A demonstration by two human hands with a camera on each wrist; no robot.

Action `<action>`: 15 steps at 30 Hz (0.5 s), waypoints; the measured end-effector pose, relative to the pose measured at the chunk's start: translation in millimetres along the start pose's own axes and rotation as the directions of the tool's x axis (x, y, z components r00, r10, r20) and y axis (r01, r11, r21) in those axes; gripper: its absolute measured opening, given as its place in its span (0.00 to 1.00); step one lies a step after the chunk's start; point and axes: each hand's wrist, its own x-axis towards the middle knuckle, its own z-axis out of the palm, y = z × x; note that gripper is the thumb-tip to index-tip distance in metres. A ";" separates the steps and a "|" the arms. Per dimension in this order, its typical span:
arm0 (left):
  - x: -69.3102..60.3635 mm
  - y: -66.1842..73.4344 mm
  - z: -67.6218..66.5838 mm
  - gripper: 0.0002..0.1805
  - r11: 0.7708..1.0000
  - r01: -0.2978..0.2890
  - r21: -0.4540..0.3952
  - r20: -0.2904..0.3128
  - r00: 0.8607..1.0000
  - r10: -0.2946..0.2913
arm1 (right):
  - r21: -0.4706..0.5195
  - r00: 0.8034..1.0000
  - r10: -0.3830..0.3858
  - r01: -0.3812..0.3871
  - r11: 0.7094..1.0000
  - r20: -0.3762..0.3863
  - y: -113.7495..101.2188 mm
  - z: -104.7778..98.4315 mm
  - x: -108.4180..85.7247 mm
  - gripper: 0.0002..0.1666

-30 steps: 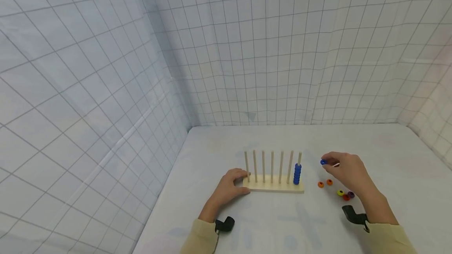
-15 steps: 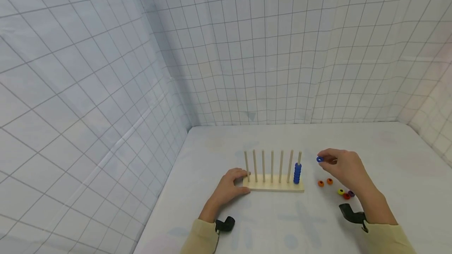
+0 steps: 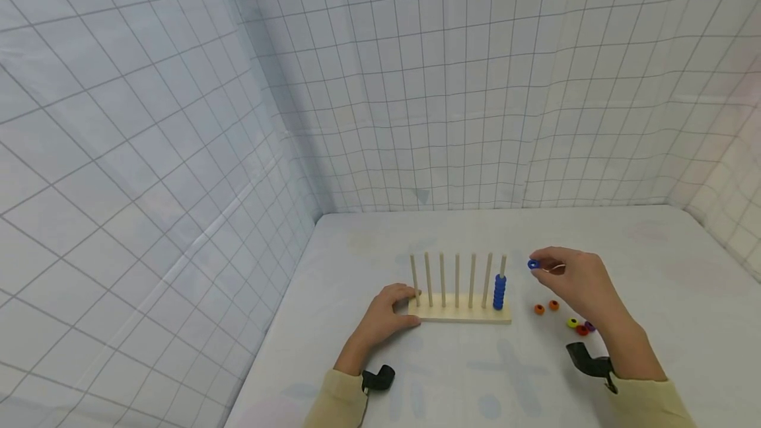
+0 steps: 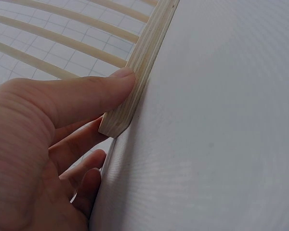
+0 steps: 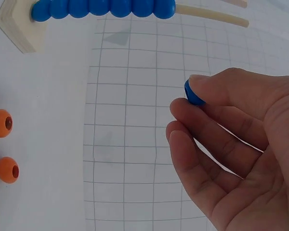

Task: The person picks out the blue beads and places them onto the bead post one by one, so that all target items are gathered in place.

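Observation:
A pale wooden base (image 3: 458,314) with a row of upright pegs stands on the table. Blue beads (image 3: 499,292) are stacked on its rightmost peg, whose tip pokes out above them; the other pegs are bare. My left hand (image 3: 382,314) grips the base's left end, the thumb on its front edge in the left wrist view (image 4: 142,72). Between thumb and fingertips, my right hand (image 3: 579,283) pinches a single blue bead (image 5: 194,93). It holds this bead in the air, to the right of the stacked peg and apart from it.
Two orange beads (image 3: 539,310) lie on the table right of the base. Nearer the right wrist are a yellow bead (image 3: 572,323), a red bead (image 3: 582,330) and a purple bead (image 3: 590,326). White gridded sheets (image 3: 446,84) hang behind and at the sides.
My right hand has moved left and slightly up with the blue bead, closer to the stacked peg. The left hand keeps its grip on the base.

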 end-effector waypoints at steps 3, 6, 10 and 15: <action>-0.6 0.5 -0.2 0.30 1.000 0.002 -0.005 0.000 1.000 -0.002 | 0.002 1.000 -0.005 0.005 1.000 -0.009 -3.7 -0.9 -0.5 0.15; -0.8 1.5 -0.3 0.30 1.000 0.006 -0.006 0.002 1.000 -0.006 | 0.003 1.000 -0.007 0.007 1.000 -0.015 -7.3 -1.6 -0.9 0.15; -0.9 2.9 -0.9 0.30 1.000 0.009 -0.003 0.003 1.000 -0.009 | 0.000 0.999 -0.018 0.018 1.000 -0.027 -11.5 -2.4 -1.5 0.16; -1.0 3.3 -1.0 0.30 1.000 0.006 -0.001 -0.001 1.000 -0.006 | -0.009 0.997 -0.047 0.046 0.999 -0.055 -16.1 -4.6 -2.2 0.15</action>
